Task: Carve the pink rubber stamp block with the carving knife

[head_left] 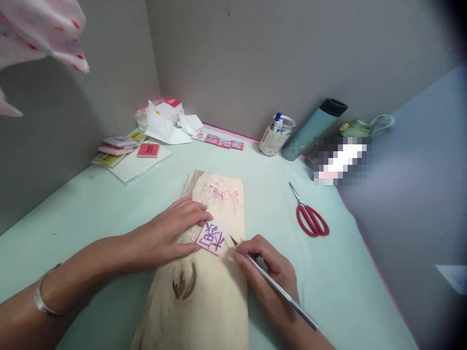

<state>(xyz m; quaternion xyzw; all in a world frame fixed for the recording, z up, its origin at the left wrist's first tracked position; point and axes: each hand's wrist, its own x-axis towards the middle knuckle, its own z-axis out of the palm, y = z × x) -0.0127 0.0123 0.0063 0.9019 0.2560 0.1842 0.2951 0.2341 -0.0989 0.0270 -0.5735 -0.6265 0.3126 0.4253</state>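
A small square pink-and-white carving block point(211, 239), marked with a purple character, lies on a long wooden board point(219, 301). My left hand point(175, 228) steadies this block, with the thumb and fingertips closed against its left edges. In my right hand point(272, 267) is a slim silver craft knife point(284, 292), gripped like a pen. Its pointed blade point(233, 241) is just to the right of the block, apart from it by a small gap. Pink and purple shavings point(220, 193) are scattered on the board's far part.
Red-handled scissors point(312, 221) lie at the right. Along the back are carved character tiles point(224, 141), a jar of pens point(276, 138), a blue-green tumbler point(314, 129) and a tissue pack point(160, 114). Small coloured blocks point(148, 149) sit at the left; pink spotted cloth point(47, 31) hangs above.
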